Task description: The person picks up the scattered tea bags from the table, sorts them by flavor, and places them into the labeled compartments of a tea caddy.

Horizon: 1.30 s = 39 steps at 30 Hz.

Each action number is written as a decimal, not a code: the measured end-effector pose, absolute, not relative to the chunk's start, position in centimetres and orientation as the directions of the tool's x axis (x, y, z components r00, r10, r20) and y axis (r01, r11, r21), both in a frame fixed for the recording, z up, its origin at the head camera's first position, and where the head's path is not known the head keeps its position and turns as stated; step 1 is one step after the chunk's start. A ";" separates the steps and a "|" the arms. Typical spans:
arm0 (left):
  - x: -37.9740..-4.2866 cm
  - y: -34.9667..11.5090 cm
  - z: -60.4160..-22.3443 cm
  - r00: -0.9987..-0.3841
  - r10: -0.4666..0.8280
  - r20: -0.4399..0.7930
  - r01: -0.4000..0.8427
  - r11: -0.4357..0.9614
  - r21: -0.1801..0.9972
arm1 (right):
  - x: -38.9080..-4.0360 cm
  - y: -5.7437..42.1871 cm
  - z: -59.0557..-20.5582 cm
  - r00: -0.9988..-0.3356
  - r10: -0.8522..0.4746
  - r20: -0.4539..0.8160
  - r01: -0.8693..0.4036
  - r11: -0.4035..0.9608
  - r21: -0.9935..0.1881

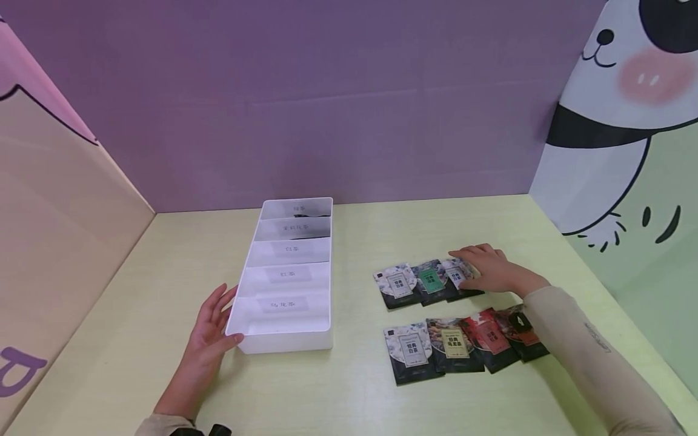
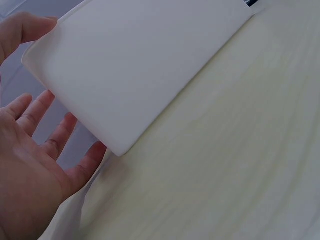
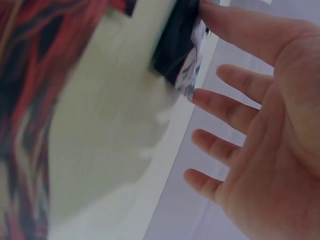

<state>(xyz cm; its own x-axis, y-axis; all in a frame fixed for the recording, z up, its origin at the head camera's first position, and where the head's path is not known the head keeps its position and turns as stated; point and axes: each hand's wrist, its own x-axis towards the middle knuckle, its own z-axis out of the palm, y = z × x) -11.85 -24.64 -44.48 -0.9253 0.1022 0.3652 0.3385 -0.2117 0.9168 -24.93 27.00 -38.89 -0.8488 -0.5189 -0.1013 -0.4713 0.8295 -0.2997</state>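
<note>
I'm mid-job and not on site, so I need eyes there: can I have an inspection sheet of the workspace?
Surface: pale table.
Job's things: white tray with five labelled compartments, dark edges showing in the two farthest; printed packets right of it, three in the far row, four nearer.
Clutter: cropped black object at the bottom edge by the left sleeve.
Hands: left hand holds the tray's near-left corner; right hand touches the far row's rightmost packet, grip unclear.
Cables: nothing seen.
Surroundings: purple back wall; cartoon animal on the right wall.
</note>
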 end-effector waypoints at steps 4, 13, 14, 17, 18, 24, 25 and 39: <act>-12.0 -24.7 -44.5 -0.916 0.109 0.386 0.355 -0.228 0.907 | -25.0 27.5 -39.3 -0.857 -0.503 -0.115 -0.444 0.833 -0.330; -11.8 -24.8 -44.8 -0.916 0.106 0.386 0.356 -0.223 0.907 | -25.4 27.6 -39.4 -0.904 -0.420 -0.075 -0.363 0.850 -0.381; -11.7 -24.8 -44.8 -0.915 0.108 0.390 0.358 -0.229 0.905 | -25.4 27.7 -39.5 -0.909 -0.409 -0.076 -0.346 0.845 -0.409; -11.4 -24.8 -44.9 -0.915 0.112 0.388 0.357 -0.229 0.906 | -25.7 28.1 -39.7 -0.922 -0.384 -0.054 -0.313 0.817 -0.484; -11.3 -24.8 -45.0 -0.915 0.111 0.387 0.355 -0.228 0.906 | -25.8 28.2 -39.8 -0.926 -0.376 -0.042 -0.305 0.806 -0.507; -11.4 -24.7 -44.7 -0.926 0.108 0.361 0.336 -0.197 0.921 | -26.1 29.5 -39.7 -0.941 -0.337 0.032 -0.306 0.805 -0.508; -11.4 -24.7 -44.7 -0.927 0.109 0.359 0.335 -0.192 0.923 | -26.1 29.7 -39.5 -0.942 -0.335 0.038 -0.307 0.807 -0.505; -11.8 -24.6 -44.4 -0.932 0.107 0.346 0.325 -0.178 0.929 | -26.2 30.0 -37.3 -0.971 -0.225 0.084 -0.236 0.833 -0.501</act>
